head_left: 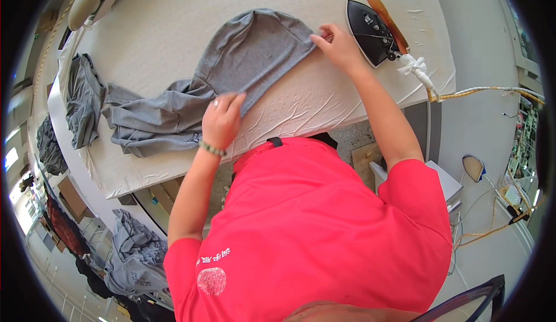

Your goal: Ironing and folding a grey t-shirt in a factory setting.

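Grey hoodie [231,73] lies spread across the white padded ironing table [174,9], its hood smoothed out flat toward the far right while the body and sleeves bunch in folds toward the left. From the head camera, the only view, the person in the bright pink shirt [313,229] leans over the near edge of the table. Their left hand [222,119], with a beaded bracelet [212,148] at the wrist, rests palm down on the near edge of the hood, fingers straight and close together, pressing the cloth to the pad rather than gripping it. Their right hand [336,44] reaches to the hood's far right edge, where the fingertips pinch the hem of the fabric. Just beside that hand, a black-soled iron [370,29] with a brown handle lies tipped on its side, its white wrapped cord [420,70] trailing off the table's right edge. Another grey garment [81,99] lies crumpled at the table's left end, apart from the hoodie. Below the table on the left, more grey clothes [136,252] are heaped.
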Motion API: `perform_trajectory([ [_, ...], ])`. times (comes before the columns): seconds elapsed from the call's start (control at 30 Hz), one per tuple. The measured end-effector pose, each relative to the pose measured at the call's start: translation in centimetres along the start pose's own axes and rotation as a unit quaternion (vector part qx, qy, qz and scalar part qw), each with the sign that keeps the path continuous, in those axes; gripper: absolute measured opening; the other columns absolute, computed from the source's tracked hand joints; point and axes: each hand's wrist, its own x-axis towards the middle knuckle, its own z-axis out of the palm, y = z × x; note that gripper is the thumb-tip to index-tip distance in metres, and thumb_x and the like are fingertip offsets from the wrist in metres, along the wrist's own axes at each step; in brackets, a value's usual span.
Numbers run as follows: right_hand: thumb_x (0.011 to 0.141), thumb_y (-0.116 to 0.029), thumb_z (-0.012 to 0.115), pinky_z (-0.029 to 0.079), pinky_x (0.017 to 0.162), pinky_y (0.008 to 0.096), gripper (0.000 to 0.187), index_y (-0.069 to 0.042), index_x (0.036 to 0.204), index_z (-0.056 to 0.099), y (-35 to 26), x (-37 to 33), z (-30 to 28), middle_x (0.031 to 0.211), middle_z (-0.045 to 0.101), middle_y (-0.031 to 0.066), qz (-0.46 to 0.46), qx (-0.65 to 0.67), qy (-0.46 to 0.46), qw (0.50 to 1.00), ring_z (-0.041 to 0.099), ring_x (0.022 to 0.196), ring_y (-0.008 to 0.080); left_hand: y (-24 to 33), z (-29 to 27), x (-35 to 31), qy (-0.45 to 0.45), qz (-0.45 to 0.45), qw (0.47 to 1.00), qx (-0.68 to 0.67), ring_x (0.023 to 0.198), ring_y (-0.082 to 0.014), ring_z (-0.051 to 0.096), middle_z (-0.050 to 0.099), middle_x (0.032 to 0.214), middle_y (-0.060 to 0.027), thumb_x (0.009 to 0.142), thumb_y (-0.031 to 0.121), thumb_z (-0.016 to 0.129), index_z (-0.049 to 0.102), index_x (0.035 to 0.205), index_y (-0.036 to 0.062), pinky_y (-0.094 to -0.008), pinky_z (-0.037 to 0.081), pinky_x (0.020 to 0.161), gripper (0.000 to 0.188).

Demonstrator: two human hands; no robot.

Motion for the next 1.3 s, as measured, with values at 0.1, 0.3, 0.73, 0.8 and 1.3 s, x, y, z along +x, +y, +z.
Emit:
perform_trajectory([
  [0.1,0.093,-0.041,0.071,0.056,0.090,0.0434,0.041,-0.006,0.114,0.072,-0.1,1.6,0.0,0.111,0.075,0.0138,0.045,-0.102,-0.133,0.985,0.072,0.098,0.0318,-3.6,1.2,4.9,0.056,-0.046,0.995,0.073,0.109,-0.0339,0.065,0.065,0.122,-0.0160,0.088,0.004,0.064,0.065,0.122,0.0051,-0.0428,0.054,0.091,0.035],
  [0.3,0.090,-0.047,0.073,0.056,0.089,0.0437,0.052,-0.007,0.122,0.069,-1.0,3.3,1.7,0.115,0.074,0.0142,-0.004,-0.108,-0.084,0.991,0.072,0.103,0.0319,-12.5,0.1,8.0,-0.014,-0.303,0.953,-0.008,0.100,-0.0385,0.068,0.072,0.106,-0.0187,0.100,0.021,0.063,0.062,0.124,0.0051,-0.0478,0.054,0.085,0.029],
  [0.73,0.092,-0.042,0.073,0.056,0.075,0.0459,0.033,-0.012,0.105,0.066,-3.1,6.4,7.5,0.102,0.074,0.0110,-0.134,-0.102,0.108,0.980,0.071,0.092,0.0350,-9.7,2.0,6.4,0.101,-0.359,0.923,0.093,0.080,-0.0446,0.069,0.073,0.093,-0.0168,0.104,0.038,0.060,0.060,0.113,0.0111,-0.0534,0.052,0.063,0.029],
  [0.8,0.092,-0.042,0.073,0.056,0.074,0.0460,0.032,-0.012,0.104,0.066,-3.2,6.7,7.8,0.100,0.073,0.0112,-0.145,-0.088,0.099,0.980,0.070,0.091,0.0349,-9.8,2.0,6.9,0.086,-0.338,0.935,0.057,0.082,-0.0450,0.069,0.073,0.094,-0.0180,0.104,0.036,0.060,0.061,0.115,0.0109,-0.0537,0.052,0.067,0.028],
  [1.3,0.096,-0.032,0.072,0.055,0.070,0.0359,0.033,-0.011,0.122,0.067,-1.1,5.8,2.0,0.087,0.072,0.0083,-0.090,-0.053,-0.036,0.994,0.071,0.078,0.0219,-0.1,-0.1,1.1,0.001,-0.096,0.995,0.026,0.100,-0.0339,0.066,0.068,0.108,-0.0127,0.088,0.010,0.072,0.068,0.112,0.0062,-0.0448,0.051,0.086,0.024],
])
